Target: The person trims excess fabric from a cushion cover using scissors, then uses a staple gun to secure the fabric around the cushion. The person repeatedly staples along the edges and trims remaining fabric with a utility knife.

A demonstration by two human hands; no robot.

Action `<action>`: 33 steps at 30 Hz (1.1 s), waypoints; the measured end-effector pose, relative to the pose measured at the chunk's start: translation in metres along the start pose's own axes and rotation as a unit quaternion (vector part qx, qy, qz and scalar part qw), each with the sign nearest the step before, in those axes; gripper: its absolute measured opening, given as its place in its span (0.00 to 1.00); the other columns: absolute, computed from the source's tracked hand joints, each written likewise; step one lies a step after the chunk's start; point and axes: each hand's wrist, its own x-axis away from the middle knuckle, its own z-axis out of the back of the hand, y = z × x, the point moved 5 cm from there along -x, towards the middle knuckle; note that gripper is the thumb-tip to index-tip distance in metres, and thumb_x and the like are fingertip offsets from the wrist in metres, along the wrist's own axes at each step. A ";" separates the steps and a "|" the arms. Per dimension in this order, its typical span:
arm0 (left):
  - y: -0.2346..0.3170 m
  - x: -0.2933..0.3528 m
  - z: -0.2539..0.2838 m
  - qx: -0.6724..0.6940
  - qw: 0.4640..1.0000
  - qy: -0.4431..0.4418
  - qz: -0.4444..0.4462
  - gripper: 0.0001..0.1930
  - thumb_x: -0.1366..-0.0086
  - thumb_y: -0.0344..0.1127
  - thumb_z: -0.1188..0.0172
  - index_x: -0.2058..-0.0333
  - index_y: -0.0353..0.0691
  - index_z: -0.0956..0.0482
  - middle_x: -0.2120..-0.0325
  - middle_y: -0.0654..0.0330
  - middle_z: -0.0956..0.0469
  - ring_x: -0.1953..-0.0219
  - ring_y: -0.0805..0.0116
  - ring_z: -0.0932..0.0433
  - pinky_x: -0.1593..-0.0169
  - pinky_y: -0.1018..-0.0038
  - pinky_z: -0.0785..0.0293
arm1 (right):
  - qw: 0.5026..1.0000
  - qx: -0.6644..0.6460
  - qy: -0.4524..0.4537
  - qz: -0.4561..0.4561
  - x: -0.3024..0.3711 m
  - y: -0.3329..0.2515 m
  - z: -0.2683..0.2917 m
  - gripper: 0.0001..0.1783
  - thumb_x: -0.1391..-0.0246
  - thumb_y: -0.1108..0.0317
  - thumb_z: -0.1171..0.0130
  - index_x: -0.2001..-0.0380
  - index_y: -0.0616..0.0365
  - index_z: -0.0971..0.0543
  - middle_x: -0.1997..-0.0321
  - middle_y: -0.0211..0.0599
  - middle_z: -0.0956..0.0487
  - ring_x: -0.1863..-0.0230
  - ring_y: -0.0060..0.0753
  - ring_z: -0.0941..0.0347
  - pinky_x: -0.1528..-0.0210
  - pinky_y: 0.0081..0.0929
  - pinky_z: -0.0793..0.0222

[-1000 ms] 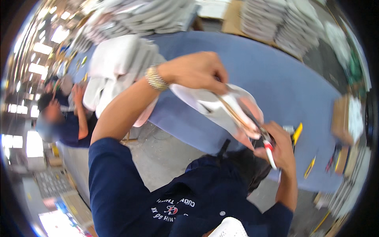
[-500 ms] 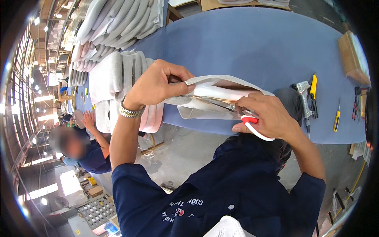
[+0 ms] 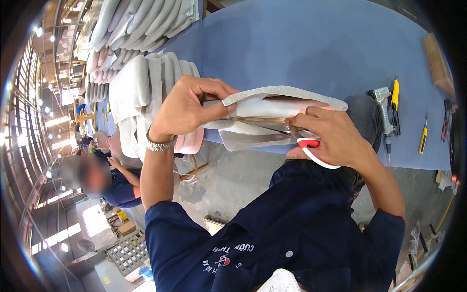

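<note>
A light grey fabric-covered cushion (image 3: 287, 91) lies across my lap at the table's near edge, its cover parted along one side so that white padding shows inside. At its left end, my left hand (image 3: 197, 104) pinches the edge of the cover between thumb and fingers. My right hand (image 3: 335, 136) grips a pair of scissors (image 3: 311, 146) with red and white handles. The metal blades point left into the gap of the cover, toward my left fingers. Fabric partly hides the blade tips.
Grey cushions stand in a row (image 3: 141, 92) left of my left hand, with taller stacks (image 3: 146, 24) behind. On the blue table (image 3: 292, 39) lie a staple gun (image 3: 383, 112), a yellow utility knife (image 3: 395, 100), a screwdriver (image 3: 423, 136) and a cardboard box (image 3: 438, 63). Another person (image 3: 121, 182) works at left.
My view has shifted slightly, and the tools sit a little farther right in it. Both hands keep their holds on the cushion cover and scissors. The other person's arm has lowered.
</note>
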 end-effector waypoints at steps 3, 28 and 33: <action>0.001 0.000 0.000 -0.001 1.000 -0.006 -0.005 0.05 0.37 0.21 0.35 0.63 0.25 0.14 0.59 0.51 0.14 0.61 0.73 0.18 0.55 0.77 0.23 | 1.000 0.000 0.002 0.005 -0.004 -0.002 -0.003 0.32 0.53 0.35 0.28 0.59 0.53 0.16 0.70 0.41 0.21 0.63 0.48 0.20 0.60 0.44 0.26; 0.014 -0.011 -0.003 -0.020 1.000 -0.008 0.008 0.06 0.37 0.23 0.33 0.63 0.25 0.13 0.60 0.55 0.13 0.66 0.79 0.20 0.62 0.82 0.24 | 0.997 -0.066 -0.027 0.007 -0.017 0.002 -0.005 0.31 0.52 0.40 0.26 0.59 0.57 0.16 0.64 0.45 0.18 0.61 0.51 0.20 0.59 0.44 0.26; 0.014 -0.013 -0.002 -0.013 1.000 -0.008 0.009 0.05 0.37 0.23 0.33 0.64 0.26 0.14 0.61 0.56 0.13 0.67 0.80 0.21 0.63 0.82 0.25 | 0.998 -0.066 0.004 0.018 -0.017 0.005 -0.009 0.28 0.51 0.41 0.27 0.61 0.55 0.15 0.67 0.42 0.17 0.64 0.49 0.19 0.60 0.44 0.25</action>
